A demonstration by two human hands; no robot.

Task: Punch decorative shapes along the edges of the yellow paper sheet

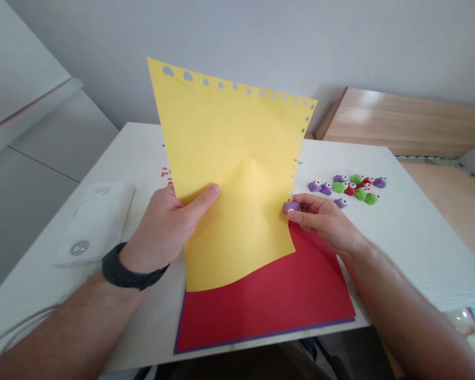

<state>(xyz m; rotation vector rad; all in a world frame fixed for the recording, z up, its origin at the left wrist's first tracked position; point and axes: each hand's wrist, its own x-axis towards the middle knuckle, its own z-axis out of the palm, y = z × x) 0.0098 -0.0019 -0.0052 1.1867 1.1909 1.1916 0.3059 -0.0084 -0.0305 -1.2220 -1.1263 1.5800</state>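
Observation:
A yellow sheet of paper (233,137) stands raised and slightly bowed in front of me. Small hearts, stars and other shapes are punched along its top edge and down the upper part of its right edge. My left hand (174,216) grips the sheet at its left side, thumb on the front, other fingers behind it. In my right hand (320,216) is a small purple craft punch (288,206), pinched at the sheet's right edge just below the row of holes. Under the yellow paper lies a red sheet (269,301), with a purple sheet's edge showing beneath it.
Several purple, green and red craft punches (350,187) are grouped on the white table (411,248) at the right. Colored paper bits (165,173) lie behind the sheet's left edge. A white flat device (97,221) sits at the left, cables near it. Wooden boards (404,121) stand back right.

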